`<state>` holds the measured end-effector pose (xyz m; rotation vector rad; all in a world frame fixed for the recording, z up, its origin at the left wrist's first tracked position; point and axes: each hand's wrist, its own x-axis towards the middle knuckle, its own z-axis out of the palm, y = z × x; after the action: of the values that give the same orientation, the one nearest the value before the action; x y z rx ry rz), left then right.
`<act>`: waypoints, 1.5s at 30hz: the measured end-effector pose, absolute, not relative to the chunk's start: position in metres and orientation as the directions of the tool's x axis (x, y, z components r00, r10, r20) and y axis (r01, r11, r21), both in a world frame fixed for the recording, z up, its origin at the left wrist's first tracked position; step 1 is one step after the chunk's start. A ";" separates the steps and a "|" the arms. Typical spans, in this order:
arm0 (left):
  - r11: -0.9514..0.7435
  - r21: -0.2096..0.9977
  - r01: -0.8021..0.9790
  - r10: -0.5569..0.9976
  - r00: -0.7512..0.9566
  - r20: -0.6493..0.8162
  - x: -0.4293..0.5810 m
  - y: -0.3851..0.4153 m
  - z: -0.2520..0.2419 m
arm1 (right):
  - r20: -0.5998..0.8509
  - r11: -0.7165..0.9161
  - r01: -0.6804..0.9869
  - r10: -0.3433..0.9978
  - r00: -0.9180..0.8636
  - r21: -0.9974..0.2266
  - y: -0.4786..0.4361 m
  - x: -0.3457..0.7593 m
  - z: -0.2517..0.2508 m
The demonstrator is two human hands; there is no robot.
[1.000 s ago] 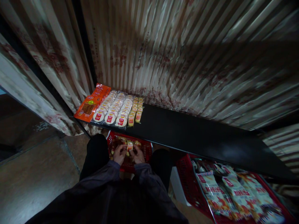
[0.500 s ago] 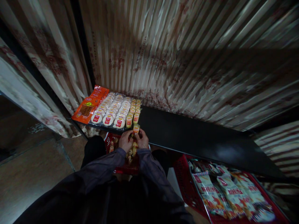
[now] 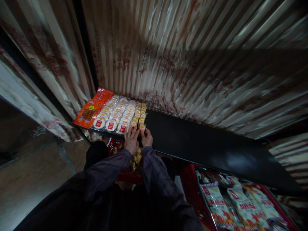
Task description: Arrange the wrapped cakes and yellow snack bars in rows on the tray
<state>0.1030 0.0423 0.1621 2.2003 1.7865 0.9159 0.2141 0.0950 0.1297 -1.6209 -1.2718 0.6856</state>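
Observation:
My right hand [image 3: 147,139] pinches a small yellow-wrapped snack packet [image 3: 142,128] at the front end of the rightmost row on the black shelf [image 3: 178,131]. Beside it, my left hand [image 3: 131,144] has its fingers stretched out, their tips against the front of the yellow packets [image 3: 136,118]. To the left lie several rows of round white snacks in clear wrappers [image 3: 111,124] with red labels. Under my hands, a red basket [image 3: 128,177] holds more yellow-wrapped pieces [image 3: 137,159], partly hidden by my arms.
An orange snack bag [image 3: 90,110] lies at the shelf's left end. Below the shelf on the right stands a red basket [image 3: 190,179] with white snack bags [image 3: 245,200]. A striped curtain [image 3: 168,57] hangs behind, with a dark post [image 3: 85,41] at left.
Both hands have moved forward from above the basket to the shelf edge. The yellow packet now sits at the front of its row, and my left hand's fingers have straightened.

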 end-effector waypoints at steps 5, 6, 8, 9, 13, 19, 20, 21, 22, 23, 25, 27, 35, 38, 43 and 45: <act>-0.197 0.441 0.875 0.935 0.033 0.352 0.097 0.054 0.152 | 0.081 -0.025 0.340 0.952 0.295 -0.940 0.105 0.216 0.127; -0.201 0.431 0.880 0.934 0.039 0.355 0.095 0.056 0.150 | 0.078 -0.021 0.321 0.952 0.294 -0.947 0.105 0.217 0.127; -0.216 0.417 0.883 0.928 0.053 0.368 0.094 0.062 0.146 | 0.079 -0.017 0.303 0.950 0.301 -0.953 0.106 0.219 0.127; -0.222 0.413 0.883 0.925 0.056 0.377 0.093 0.064 0.144 | 0.082 -0.016 0.303 0.948 0.307 -0.953 0.106 0.220 0.128; -0.227 0.400 0.888 0.916 0.056 0.396 0.093 0.070 0.143 | 0.096 -0.018 0.331 0.941 0.325 -0.944 0.107 0.221 0.129; -0.243 0.363 0.899 0.918 0.092 0.386 0.091 0.075 0.143 | 0.120 -0.005 0.404 0.951 0.284 -0.915 0.113 0.212 0.126; -0.244 0.356 0.902 0.916 0.094 0.389 0.090 0.076 0.142 | 0.128 -0.006 0.431 0.951 0.282 -0.902 0.113 0.211 0.126; -0.246 0.351 0.904 0.915 0.097 0.392 0.089 0.076 0.142 | 0.138 -0.005 0.456 0.950 0.279 -0.890 0.114 0.211 0.125; -0.248 0.347 0.904 0.913 0.099 0.395 0.088 0.077 0.141 | 0.150 0.000 0.479 0.950 0.275 -0.878 0.114 0.211 0.125; -0.253 0.345 0.904 0.912 0.103 0.397 0.088 0.078 0.140 | 0.162 0.007 0.496 0.949 0.271 -0.869 0.114 0.211 0.125; -0.262 0.340 0.903 0.911 0.115 0.397 0.087 0.078 0.137 | 0.178 0.021 0.510 0.949 0.260 -0.860 0.113 0.213 0.125; -0.264 0.329 0.907 0.910 0.121 0.396 0.087 0.078 0.135 | 0.191 0.039 0.506 0.949 0.252 -0.862 0.112 0.214 0.124; -0.370 0.261 0.892 0.877 0.242 0.416 0.089 0.073 0.130 | 0.255 0.093 0.534 0.937 0.238 -0.841 0.105 0.213 0.121; -0.406 0.241 0.881 0.870 0.292 0.398 0.090 0.075 0.134 | 0.252 0.086 0.533 0.935 0.248 -0.842 0.105 0.215 0.124; -0.436 0.212 0.874 0.850 0.323 0.416 0.096 0.083 0.143 | 0.144 -0.003 0.363 0.915 0.378 -0.932 0.126 0.224 0.130; -0.464 0.202 0.863 0.834 0.349 0.427 0.098 0.088 0.144 | 0.077 -0.027 0.249 0.914 0.399 -0.968 0.140 0.223 0.128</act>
<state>0.0983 0.0884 0.1444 2.6274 1.6551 0.7743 0.2232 0.1397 0.1284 -1.5384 -1.0747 0.7450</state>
